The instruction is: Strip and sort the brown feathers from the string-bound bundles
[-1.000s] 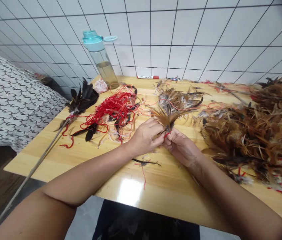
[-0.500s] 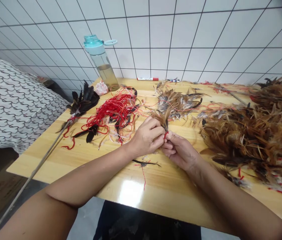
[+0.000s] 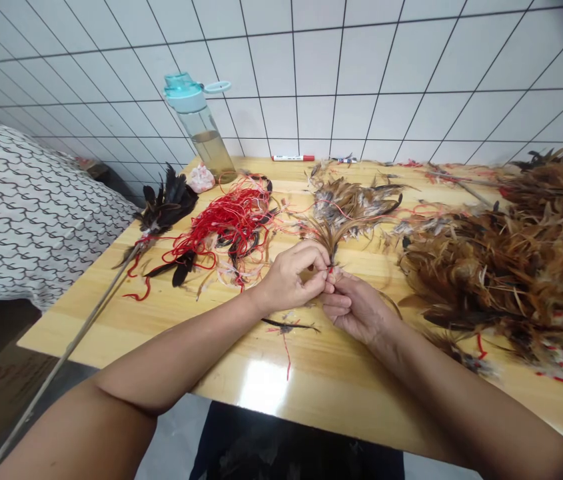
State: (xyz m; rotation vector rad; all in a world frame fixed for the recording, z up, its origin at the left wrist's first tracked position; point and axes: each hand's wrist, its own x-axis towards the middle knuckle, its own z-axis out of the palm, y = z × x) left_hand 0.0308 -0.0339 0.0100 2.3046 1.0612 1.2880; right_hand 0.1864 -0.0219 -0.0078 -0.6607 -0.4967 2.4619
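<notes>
Left hand (image 3: 294, 275): thumb and forefinger curve into a ring, tips closed to a narrow pinch at the base of the feather bunch (image 3: 328, 233); whether thread or quill lies between them is too small to tell.
Right hand (image 3: 356, 310): thumb and fingers pinch the lower end of the same bunch; remaining fingers fold toward the palm.
Feather bunch position: between the two hands, above the middle of the wooden table (image 3: 361, 393), brown tips fanned upward and away from the person.
Binding: a bit of red thread (image 3: 331, 270) shows at the bunch base, beside the fingertips.
Thread supply: a red thread tangle (image 3: 236, 217) lies left of the hands, dark feathers mixed in.
Small heap: brown and grey feathers (image 3: 356, 200) lie just beyond the bunch.
Large pile: brown feathers (image 3: 501, 267) cover the right side of the table.
Stick (image 3: 86, 320): slants over the left table edge; black feathers (image 3: 168, 200) stand at its upper end.
Near edge: a thin dark feather (image 3: 291, 325) lies near the left forearm.
Back edge: a bottle (image 3: 211, 147) with a blue lid and a red-and-white marker (image 3: 292, 158) sit near the tiled wall (image 3: 316, 67).
</notes>
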